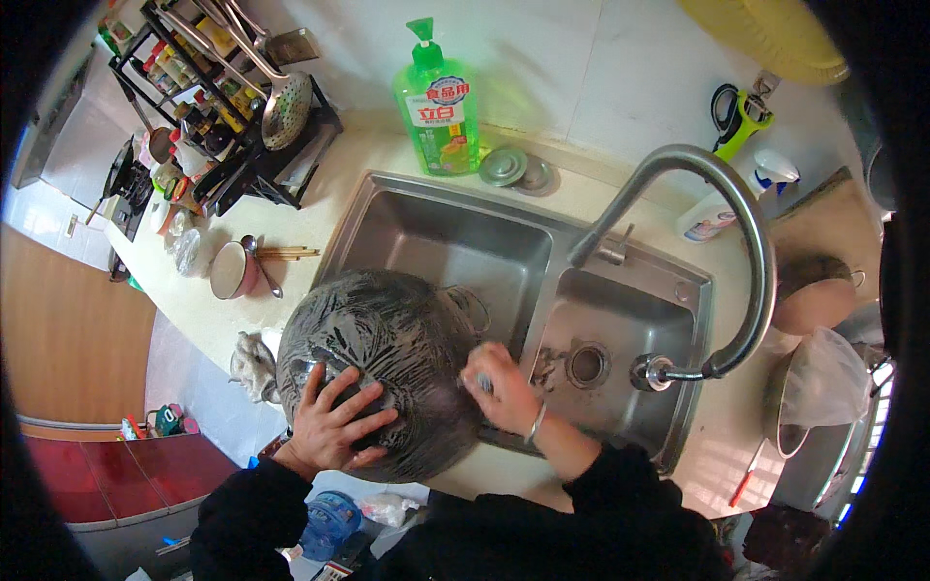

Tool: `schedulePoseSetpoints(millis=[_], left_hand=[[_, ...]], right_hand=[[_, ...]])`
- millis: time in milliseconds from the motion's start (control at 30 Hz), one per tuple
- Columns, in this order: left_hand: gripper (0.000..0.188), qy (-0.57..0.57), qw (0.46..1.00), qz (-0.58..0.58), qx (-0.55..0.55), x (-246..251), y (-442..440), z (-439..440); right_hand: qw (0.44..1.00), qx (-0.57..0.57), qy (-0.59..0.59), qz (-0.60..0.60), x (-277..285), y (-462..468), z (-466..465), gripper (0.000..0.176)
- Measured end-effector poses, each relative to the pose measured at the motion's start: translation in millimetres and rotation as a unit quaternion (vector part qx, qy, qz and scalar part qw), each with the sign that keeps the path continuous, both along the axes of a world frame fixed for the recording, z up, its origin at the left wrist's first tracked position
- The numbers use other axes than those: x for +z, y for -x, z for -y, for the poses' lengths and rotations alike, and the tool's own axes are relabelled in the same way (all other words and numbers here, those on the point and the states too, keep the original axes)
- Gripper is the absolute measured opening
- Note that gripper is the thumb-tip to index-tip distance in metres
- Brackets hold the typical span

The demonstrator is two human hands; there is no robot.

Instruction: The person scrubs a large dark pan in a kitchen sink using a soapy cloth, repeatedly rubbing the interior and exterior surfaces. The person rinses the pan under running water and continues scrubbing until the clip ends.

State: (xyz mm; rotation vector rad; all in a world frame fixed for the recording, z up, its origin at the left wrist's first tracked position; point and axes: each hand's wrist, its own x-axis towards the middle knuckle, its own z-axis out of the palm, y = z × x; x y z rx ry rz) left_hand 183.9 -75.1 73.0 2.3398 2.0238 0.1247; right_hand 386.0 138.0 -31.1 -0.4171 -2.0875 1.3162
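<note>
A large dark round pan (392,327), apparently a wok with its domed outside up, leans over the near left part of the sink. Streaky grey lather coats its surface. A looped handle (476,309) sticks out on its far right side, over the left basin. My left hand (338,421) lies on the near left part of the dome with fingers spread. At the pan's right edge, my right hand (505,388) is closed around a small grey-blue object (484,383), mostly hidden by the fingers. The steel double sink (538,305) has a drain in its right basin.
A curved faucet (759,254) arches over the right basin. Behind the sink stands a green dish soap bottle (439,116). To the left are a bowl (234,270), chopsticks (290,253) and a black spice rack (218,109). A red-handled knife (745,479) lies on the right.
</note>
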Motion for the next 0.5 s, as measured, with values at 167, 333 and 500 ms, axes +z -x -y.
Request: schedulePoseSetpoints(millis=[167, 333, 500], left_hand=[[0.06, -0.018, 1.0, -0.003, -0.003, -1.6, -0.6, -1.2], [0.059, -0.021, 1.0, -0.007, 0.0, -2.4, -2.1, -1.3], [0.059, -0.024, 1.0, -0.012, -0.001, -1.7, -2.5, -1.6]], right_hand=[[0.993, -0.099, 0.058, 0.008, -9.4, 9.6, -8.3, 0.013], [0.994, -0.102, 0.024, 0.012, -21.1, -17.3, 19.5, 0.013], [0.988, -0.143, 0.045, 0.021, -44.8, -16.7, 20.1, 0.012]])
